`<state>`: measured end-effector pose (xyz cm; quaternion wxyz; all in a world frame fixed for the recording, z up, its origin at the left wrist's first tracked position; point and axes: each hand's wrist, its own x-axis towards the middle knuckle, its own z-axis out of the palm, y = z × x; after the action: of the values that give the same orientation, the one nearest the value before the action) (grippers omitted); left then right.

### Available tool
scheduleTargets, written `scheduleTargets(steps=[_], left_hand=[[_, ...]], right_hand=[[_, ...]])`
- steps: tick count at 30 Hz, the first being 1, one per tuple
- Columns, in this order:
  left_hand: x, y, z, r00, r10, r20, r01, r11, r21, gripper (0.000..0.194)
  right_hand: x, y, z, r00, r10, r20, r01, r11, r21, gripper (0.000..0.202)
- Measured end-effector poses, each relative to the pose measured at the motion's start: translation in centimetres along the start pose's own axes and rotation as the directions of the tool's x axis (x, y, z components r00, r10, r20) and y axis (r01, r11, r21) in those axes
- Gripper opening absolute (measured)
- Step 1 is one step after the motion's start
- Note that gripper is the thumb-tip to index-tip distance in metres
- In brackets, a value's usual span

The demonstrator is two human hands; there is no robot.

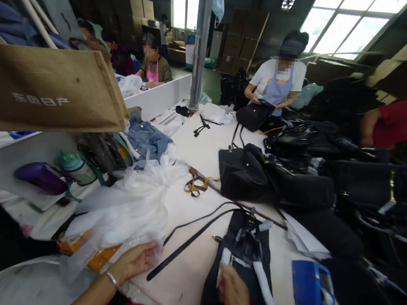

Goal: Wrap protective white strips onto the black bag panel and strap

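Observation:
A black bag (249, 232) lies on the table before me, with white wrapping on its handles and a long black strap (181, 241) trailing to the left. My right hand (234, 295) is over the bag, slightly blurred, its fingers curled at a white-wrapped handle (226, 256). To the left, my left hand (138, 262), with a silver bracelet at the wrist, has its fingers together at the edge of a translucent plastic bag (125, 212). That plastic belongs to a loose heap, and orange packaging (98, 256) shows beneath it.
Black bags (274, 178) pile up on the right. A blue plastic object (313, 299) and paper sheets (304, 236) lie nearby. Brown ribbon (195, 186) rests mid-table. A tan bag (51, 89) hangs at left above bottles (75, 166). Across the table, a person (277, 80) handles a black bag.

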<state>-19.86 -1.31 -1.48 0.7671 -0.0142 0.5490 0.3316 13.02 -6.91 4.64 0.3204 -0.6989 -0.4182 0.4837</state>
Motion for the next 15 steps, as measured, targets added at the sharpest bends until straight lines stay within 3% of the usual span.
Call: scheduleTargets(steps=[2, 4, 7, 9, 11, 15], left_hand=[[0.3, 0.5, 0.6, 0.998, -0.003, 0.063, 0.003, 1.000, -0.009, 0.017], [0.7, 0.7, 1.3, 0.993, 0.018, 0.113, -0.017, 1.000, -0.015, 0.020], [1.2, 0.6, 1.8, 0.987, 0.089, 0.134, -0.088, 0.996, -0.015, 0.019], [1.2, 0.3, 1.4, 0.985, 0.130, 0.113, -0.132, 0.991, 0.007, 0.018], [0.8, 0.5, 0.5, 0.985, 0.157, 0.071, -0.161, 0.985, 0.060, 0.019], [-0.4, 2.6, 0.0, 0.949, 0.312, -0.055, -0.295, 0.933, 0.204, 0.023]], right_hand=[[1.0, -2.3, 7.6, 0.980, -0.049, 0.194, 0.044, 0.999, 0.028, 0.042], [2.1, -3.6, 13.7, 0.963, -0.100, 0.251, 0.094, 0.995, 0.036, 0.033], [3.3, -3.7, 19.1, 0.960, -0.074, 0.272, 0.041, 0.991, 0.124, 0.035], [3.7, -3.2, 20.3, 0.966, -0.018, 0.258, -0.030, 0.983, 0.181, 0.026], [3.9, -2.8, 19.9, 0.974, 0.016, 0.225, -0.052, 0.986, 0.157, 0.022], [3.8, -3.4, 16.6, 0.982, -0.078, 0.173, 0.121, 0.958, -0.259, 0.015]])
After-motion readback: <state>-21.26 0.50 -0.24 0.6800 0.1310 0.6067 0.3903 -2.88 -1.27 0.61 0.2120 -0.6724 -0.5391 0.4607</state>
